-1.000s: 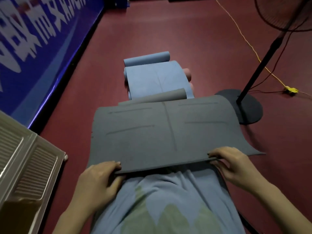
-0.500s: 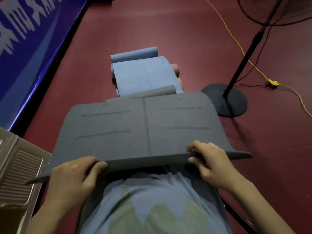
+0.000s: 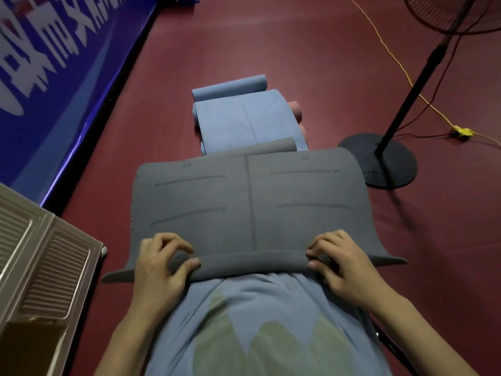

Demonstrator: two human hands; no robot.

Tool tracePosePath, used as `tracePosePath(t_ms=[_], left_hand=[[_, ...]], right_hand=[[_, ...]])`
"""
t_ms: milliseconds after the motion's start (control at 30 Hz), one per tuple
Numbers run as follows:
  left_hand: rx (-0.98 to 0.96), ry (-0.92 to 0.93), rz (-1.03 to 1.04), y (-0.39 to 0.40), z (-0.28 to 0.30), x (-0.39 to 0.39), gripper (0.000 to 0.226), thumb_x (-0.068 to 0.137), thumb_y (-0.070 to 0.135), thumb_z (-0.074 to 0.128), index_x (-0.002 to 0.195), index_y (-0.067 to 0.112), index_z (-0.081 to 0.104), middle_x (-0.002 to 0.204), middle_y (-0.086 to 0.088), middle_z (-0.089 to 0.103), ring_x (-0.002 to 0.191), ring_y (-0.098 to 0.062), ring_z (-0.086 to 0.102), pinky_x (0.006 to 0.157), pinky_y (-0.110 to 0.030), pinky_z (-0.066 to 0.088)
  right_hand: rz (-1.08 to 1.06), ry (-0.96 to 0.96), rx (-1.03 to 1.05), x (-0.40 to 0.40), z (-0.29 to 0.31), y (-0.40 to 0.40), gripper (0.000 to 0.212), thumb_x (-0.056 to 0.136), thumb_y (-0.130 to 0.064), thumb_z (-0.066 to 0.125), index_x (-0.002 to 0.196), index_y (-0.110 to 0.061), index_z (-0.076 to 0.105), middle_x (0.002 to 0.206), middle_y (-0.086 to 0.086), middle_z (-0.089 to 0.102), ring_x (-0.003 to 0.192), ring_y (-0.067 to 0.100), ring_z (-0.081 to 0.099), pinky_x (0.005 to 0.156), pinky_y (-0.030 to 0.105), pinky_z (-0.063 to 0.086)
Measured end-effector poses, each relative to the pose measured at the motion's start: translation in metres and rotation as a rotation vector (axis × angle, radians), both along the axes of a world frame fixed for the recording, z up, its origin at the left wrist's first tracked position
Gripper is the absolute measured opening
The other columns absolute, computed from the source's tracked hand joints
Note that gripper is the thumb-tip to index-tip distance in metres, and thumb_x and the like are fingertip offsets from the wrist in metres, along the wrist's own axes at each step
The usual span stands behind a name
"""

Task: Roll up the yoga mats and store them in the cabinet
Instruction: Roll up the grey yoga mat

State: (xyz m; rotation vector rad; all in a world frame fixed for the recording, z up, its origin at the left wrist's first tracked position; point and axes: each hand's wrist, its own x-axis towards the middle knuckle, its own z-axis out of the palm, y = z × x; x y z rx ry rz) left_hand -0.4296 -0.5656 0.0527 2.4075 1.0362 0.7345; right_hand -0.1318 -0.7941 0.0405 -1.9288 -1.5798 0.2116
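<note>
1. Near edge of the grey yoga mat (image 3: 252, 202) now folded over into a first narrow roll (image 3: 252, 263); half a second ago just a flat lifted lip.
2. Left hand (image 3: 160, 270) now on top of the mat rather than under its edge, fingers curled over the fold and thumb pressing its front, gripping the roll.
3. Right hand (image 3: 343, 267) likewise clamped on the roll, fingertips dug into the fold, thumb at the near face.
4. Corners outside both hands unrolled, flaring flat to either side.
5. Mat lifted and arched ahead of the body, over the dark red floor (image 3: 298, 50), its far end curled into a small roll.
6. Matte, foamy grey surface, printed with a centre line, short horizontal bars and two small circles.
7. Beyond it a light blue mat (image 3: 244, 118), smooth and partly unrolled, with a tight cylinder at the far end; pink roll ends (image 3: 295, 111) peeking out at its right side.
8. At the lower left, a beige cabinet (image 3: 46, 267) with ribbed louvre panels.
9. To the right, a black round fan base (image 3: 379, 164) with slanted pole, thin yellow cord (image 3: 393, 58) across the floor.
10. Along the left, a glossy blue banner (image 3: 54, 85) with white lettering.
</note>
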Motion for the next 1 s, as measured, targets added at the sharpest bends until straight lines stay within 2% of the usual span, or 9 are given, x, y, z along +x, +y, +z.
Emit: tracePosePath(t_ms=[100, 233, 333, 500, 600, 700, 800, 900, 1000], left_hand=[[0.172, 0.059, -0.041, -0.009, -0.003, -0.001, 0.013, 0.086, 0.035, 0.063, 0.080, 0.025, 0.068, 0.090, 0.015, 0.057, 0.084, -0.020, 0.046, 0.072, -0.038, 0.034], [0.213, 0.108, -0.023, -0.019, -0.003, -0.010, 0.022, 0.090, 0.043, 0.057, 0.080, 0.027, 0.069, 0.087, 0.020, 0.063, 0.086, -0.020, 0.051, 0.076, -0.040, 0.036], [0.204, 0.115, -0.003, -0.023, 0.001, -0.013, 0.023, 0.085, 0.052, 0.061, 0.079, 0.032, 0.069, 0.088, 0.023, 0.063, 0.095, -0.018, 0.052, 0.082, -0.037, 0.031], [0.232, 0.164, -0.028, -0.020, 0.005, -0.009, 0.039, 0.071, 0.067, 0.067, 0.081, 0.030, 0.071, 0.089, 0.022, 0.061, 0.106, -0.020, 0.051, 0.086, -0.038, 0.027], [0.265, 0.193, -0.033, -0.021, 0.001, -0.006, 0.035, 0.079, 0.059, 0.060, 0.083, 0.026, 0.073, 0.089, 0.018, 0.063, 0.109, -0.025, 0.054, 0.087, -0.040, 0.027], [0.349, 0.239, -0.016, -0.022, -0.003, -0.002, 0.033, 0.088, 0.045, 0.054, 0.088, 0.021, 0.077, 0.092, 0.010, 0.068, 0.113, -0.033, 0.057, 0.093, -0.049, 0.032], [0.415, 0.304, 0.037, -0.024, -0.004, 0.006, 0.031, 0.092, 0.037, 0.049, 0.082, 0.019, 0.073, 0.087, 0.005, 0.066, 0.103, -0.036, 0.057, 0.092, -0.053, 0.033], [0.361, 0.333, 0.059, -0.021, -0.004, 0.015, 0.033, 0.095, 0.036, 0.043, 0.072, 0.020, 0.061, 0.075, 0.008, 0.056, 0.083, -0.026, 0.049, 0.081, -0.045, 0.030], [0.244, 0.329, -0.010, -0.011, 0.002, 0.007, 0.035, 0.097, 0.041, 0.037, 0.069, 0.027, 0.054, 0.068, 0.013, 0.049, 0.073, -0.017, 0.043, 0.075, -0.037, 0.026]], right_hand=[[-0.068, -0.074, -0.002, -0.009, -0.003, -0.003, 0.018, 0.082, -0.036, 0.076, 0.088, -0.023, 0.064, 0.103, -0.012, 0.054, 0.106, 0.019, 0.045, 0.087, 0.035, 0.044], [-0.145, -0.186, -0.071, -0.014, 0.001, 0.002, 0.035, 0.071, -0.058, 0.074, 0.085, -0.028, 0.063, 0.101, -0.015, 0.049, 0.110, 0.020, 0.042, 0.082, 0.034, 0.031], [-0.168, -0.246, -0.071, -0.018, 0.005, 0.006, 0.030, 0.074, -0.056, 0.070, 0.082, -0.028, 0.063, 0.097, -0.015, 0.052, 0.110, 0.024, 0.043, 0.081, 0.035, 0.031], [-0.211, -0.322, -0.076, -0.028, 0.003, 0.010, 0.015, 0.081, -0.042, 0.065, 0.081, -0.027, 0.061, 0.092, -0.015, 0.058, 0.110, 0.025, 0.048, 0.079, 0.033, 0.024], [-0.223, -0.341, -0.064, -0.027, -0.001, 0.012, 0.013, 0.087, -0.040, 0.058, 0.084, -0.028, 0.062, 0.091, -0.015, 0.059, 0.105, 0.024, 0.049, 0.076, 0.032, 0.017], [-0.215, -0.335, -0.021, -0.023, -0.003, 0.012, 0.022, 0.095, -0.041, 0.048, 0.091, -0.029, 0.067, 0.091, -0.016, 0.062, 0.093, 0.021, 0.048, 0.076, 0.034, 0.024], [-0.231, -0.285, -0.011, -0.019, -0.010, 0.015, 0.027, 0.098, -0.040, 0.045, 0.091, -0.028, 0.068, 0.086, -0.015, 0.061, 0.086, 0.019, 0.047, 0.076, 0.036, 0.027], [-0.229, -0.238, -0.030, -0.012, -0.012, 0.022, 0.028, 0.099, -0.038, 0.042, 0.087, -0.027, 0.065, 0.078, -0.016, 0.058, 0.082, 0.016, 0.044, 0.074, 0.037, 0.028], [-0.139, -0.142, -0.024, -0.003, -0.002, 0.022, 0.026, 0.098, -0.037, 0.042, 0.084, -0.029, 0.062, 0.070, -0.026, 0.045, 0.077, 0.008, 0.037, 0.070, 0.035, 0.027]])
